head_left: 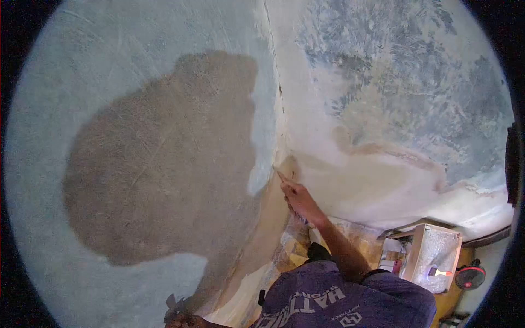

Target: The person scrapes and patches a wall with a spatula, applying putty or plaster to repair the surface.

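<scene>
My right hand (pixel 301 203) is closed around a thin pointed tool (pixel 279 174), its tip right at the corner where two walls meet. The tool's kind is hard to make out; a dark end shows below my fist. At the bottom edge of the head view, my left hand (pixel 183 321) is partly cut off and dim, with its fingers around a dark, flat-ended tool (pixel 174 303). The left wall (pixel 131 33) is pale blue-green and bears a large brown shadowed area. A narrow crack (pixel 280 90) runs up the corner above my right hand.
The right wall (pixel 394 71) has blotchy blue paint above and whitish plaster below. To the lower right stands a wooden-framed box (pixel 418 257) with a brush (pixel 437 272) over its shiny lining. A round black-and-red object (pixel 470 276) is beside it.
</scene>
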The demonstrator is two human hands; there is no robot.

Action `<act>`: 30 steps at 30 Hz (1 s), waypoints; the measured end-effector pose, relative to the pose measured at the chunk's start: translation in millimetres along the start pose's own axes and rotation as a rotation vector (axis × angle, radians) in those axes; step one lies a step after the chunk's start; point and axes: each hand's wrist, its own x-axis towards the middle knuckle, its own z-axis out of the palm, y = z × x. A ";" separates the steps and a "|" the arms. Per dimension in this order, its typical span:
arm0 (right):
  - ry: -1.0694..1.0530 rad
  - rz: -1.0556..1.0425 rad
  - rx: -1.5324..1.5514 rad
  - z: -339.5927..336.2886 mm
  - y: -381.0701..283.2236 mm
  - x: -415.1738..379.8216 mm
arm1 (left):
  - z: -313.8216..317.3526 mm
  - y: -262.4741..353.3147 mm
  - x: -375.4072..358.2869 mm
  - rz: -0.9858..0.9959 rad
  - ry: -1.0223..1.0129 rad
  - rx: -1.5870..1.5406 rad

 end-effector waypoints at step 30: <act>0.113 -0.104 0.144 -14.3 -9.6 36.3 | -51.4 10.9 -38.9 -0.391 -0.066 -0.428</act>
